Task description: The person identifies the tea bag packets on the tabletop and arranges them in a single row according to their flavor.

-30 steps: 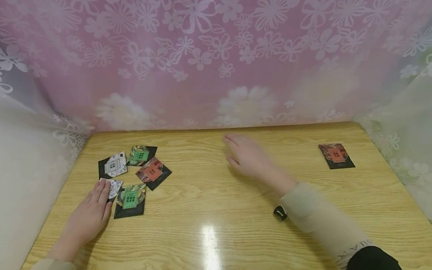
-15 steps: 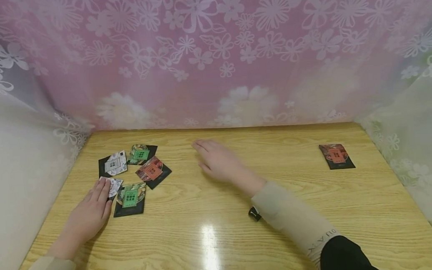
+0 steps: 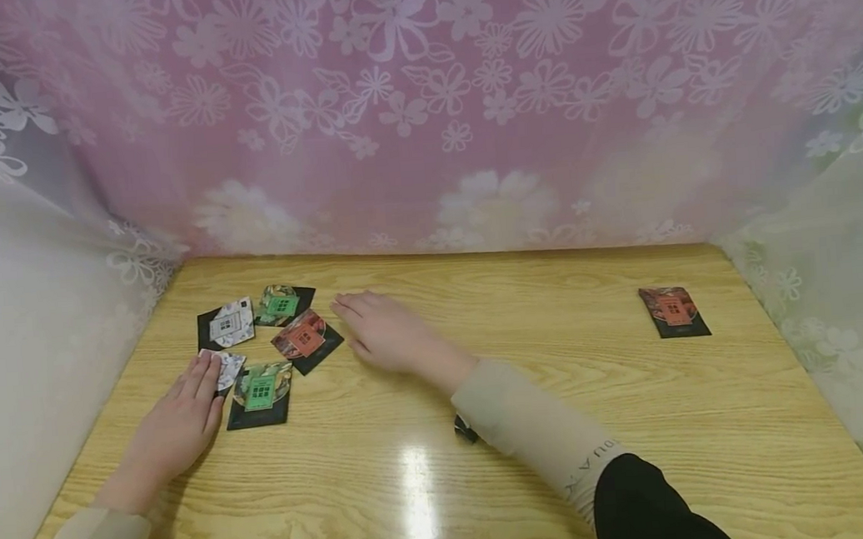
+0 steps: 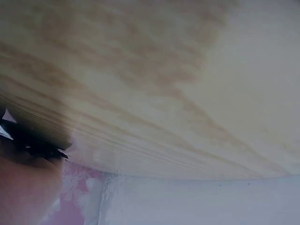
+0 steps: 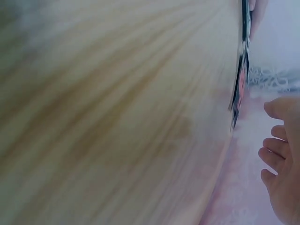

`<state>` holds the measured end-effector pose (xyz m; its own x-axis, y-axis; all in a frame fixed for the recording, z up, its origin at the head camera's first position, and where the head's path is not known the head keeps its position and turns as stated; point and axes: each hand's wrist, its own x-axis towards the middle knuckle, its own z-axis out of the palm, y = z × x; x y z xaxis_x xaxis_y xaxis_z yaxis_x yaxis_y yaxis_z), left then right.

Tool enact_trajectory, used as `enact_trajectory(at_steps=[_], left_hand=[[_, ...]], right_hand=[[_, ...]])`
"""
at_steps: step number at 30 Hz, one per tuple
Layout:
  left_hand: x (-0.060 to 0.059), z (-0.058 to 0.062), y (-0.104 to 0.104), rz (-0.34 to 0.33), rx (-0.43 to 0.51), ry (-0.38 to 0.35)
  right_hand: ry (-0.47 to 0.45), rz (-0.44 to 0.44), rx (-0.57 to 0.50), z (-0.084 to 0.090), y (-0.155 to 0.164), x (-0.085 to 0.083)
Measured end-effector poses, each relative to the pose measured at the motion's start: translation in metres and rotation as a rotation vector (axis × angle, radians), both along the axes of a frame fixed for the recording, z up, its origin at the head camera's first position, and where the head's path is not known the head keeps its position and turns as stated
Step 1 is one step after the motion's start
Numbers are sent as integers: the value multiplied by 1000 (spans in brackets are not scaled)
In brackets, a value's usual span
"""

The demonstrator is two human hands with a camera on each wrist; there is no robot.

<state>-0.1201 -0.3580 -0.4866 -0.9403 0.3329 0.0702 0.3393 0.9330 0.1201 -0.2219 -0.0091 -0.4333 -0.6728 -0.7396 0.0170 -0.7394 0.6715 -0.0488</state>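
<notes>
Several small black sachets lie in a cluster at the table's left: a white-labelled one (image 3: 226,325), a green one (image 3: 281,304), a red one (image 3: 305,342), another green one (image 3: 259,394), and a white one (image 3: 225,369) partly under my left fingertips. My left hand (image 3: 174,427) lies flat and open on the wood, touching that white sachet. With fingers straight, my right hand (image 3: 384,334) hovers just right of the red sachet and holds nothing. In the right wrist view the fingers (image 5: 280,154) are spread beside the sachets' edges (image 5: 240,84).
A lone red sachet (image 3: 672,311) lies far right on the wooden table (image 3: 548,428). Floral pink curtain (image 3: 420,111) closes the back; white lace hangs at both sides. A small black object (image 3: 464,428) shows under the right sleeve.
My right hand has swept leftward across the table, from the middle to just beside the red sachet in the cluster. The left hand has stayed put.
</notes>
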Motion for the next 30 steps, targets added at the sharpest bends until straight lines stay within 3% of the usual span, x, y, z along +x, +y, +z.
enact_trajectory(at_steps=[5,14,23,30], left_hand=[[-1,1,2,6,1,-32],[0,0,1,5,3,-7],[0,2,3,10,4,-34],[1,-2,1,0,11,24]], right_hand=[[11,22,28,-1,-19,0],[43,65,137,-10,-48,0],[30,94,220,-19,-61,4],[-11,76,240,-21,-60,5]])
